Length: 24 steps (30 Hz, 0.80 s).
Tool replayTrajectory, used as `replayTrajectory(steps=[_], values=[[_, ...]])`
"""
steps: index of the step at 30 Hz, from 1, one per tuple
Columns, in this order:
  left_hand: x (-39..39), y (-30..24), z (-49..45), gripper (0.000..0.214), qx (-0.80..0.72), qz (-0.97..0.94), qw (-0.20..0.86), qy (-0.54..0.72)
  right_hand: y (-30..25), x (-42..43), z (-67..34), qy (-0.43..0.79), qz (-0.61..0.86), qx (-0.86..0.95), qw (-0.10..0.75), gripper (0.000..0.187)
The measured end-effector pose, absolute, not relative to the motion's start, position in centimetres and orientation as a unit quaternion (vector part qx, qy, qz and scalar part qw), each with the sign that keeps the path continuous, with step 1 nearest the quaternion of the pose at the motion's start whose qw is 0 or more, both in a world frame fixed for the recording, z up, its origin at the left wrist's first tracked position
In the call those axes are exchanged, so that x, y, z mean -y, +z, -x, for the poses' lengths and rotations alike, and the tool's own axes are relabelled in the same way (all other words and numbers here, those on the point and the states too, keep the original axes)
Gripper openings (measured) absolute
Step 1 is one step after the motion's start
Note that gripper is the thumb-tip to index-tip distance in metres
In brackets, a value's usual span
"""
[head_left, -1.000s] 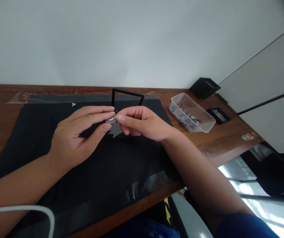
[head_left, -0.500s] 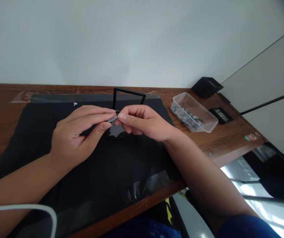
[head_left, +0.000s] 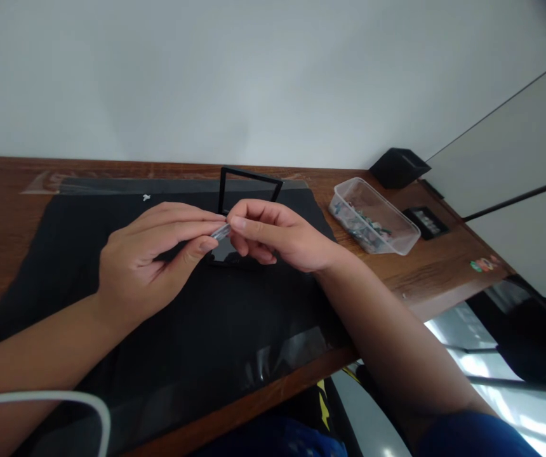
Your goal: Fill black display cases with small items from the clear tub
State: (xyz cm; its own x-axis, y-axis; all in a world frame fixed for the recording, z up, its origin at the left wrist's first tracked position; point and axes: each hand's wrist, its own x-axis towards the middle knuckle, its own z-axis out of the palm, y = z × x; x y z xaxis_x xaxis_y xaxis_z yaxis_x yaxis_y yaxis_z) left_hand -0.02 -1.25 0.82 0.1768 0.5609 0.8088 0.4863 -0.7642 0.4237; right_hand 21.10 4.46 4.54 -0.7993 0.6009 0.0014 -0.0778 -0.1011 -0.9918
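Between my two hands is a small, thin, clear-greyish piece point(head_left: 220, 233), too small for me to tell its kind. My left hand point(head_left: 153, 254) pinches it between the thumb and the straight fingers. At its right end, the thumb and forefinger of my right hand point(head_left: 277, 235) close on it, with the other fingers curled below. Just behind the hands, a black open frame point(head_left: 251, 172) stands upright on the black mat point(head_left: 182, 343). A dark flat part with a shiny face point(head_left: 225, 252) lies beneath my fingers, mostly hidden by them.
A clear plastic tub point(head_left: 404, 238) holding several small mixed pieces stands to the right on the wooden table point(head_left: 378, 270). Behind it are a black box point(head_left: 399, 167) and a small black tray point(head_left: 425, 222). A tiny white piece point(head_left: 146, 197) lies at the mat's back. A white cable point(head_left: 73, 397) crosses my left forearm.
The small piece has turned between my fingers, so more of its clear, striped face shows. Both hands have otherwise barely shifted.
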Motion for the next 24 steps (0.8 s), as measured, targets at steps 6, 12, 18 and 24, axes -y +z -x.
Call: replayTrajectory(steps=[6, 12, 18, 24], values=[[1.28, 0.90, 0.16, 0.028, -0.354, -0.770, 0.023, 0.531, 4.52, -4.41, -20.94, 0.708, 0.203, 0.627, 0.255, 0.037], [1.26, 0.75, 0.08, 0.032, -0.372, -0.764, 0.025, 0.527, 4.44, -4.45, -20.90, 0.716, 0.204, 0.616, 0.255, 0.035], [1.48, 0.78, 0.02, 0.036, -0.373, -0.765, 0.030, 0.525, 4.32, -4.47, -20.83, 0.724, 0.203, 0.610, 0.249, 0.034], [1.71, 0.79, 0.26, 0.045, -0.365, -0.773, 0.042, 0.516, 4.28, -4.49, -20.82, 0.721, 0.204, 0.615, 0.245, 0.035]])
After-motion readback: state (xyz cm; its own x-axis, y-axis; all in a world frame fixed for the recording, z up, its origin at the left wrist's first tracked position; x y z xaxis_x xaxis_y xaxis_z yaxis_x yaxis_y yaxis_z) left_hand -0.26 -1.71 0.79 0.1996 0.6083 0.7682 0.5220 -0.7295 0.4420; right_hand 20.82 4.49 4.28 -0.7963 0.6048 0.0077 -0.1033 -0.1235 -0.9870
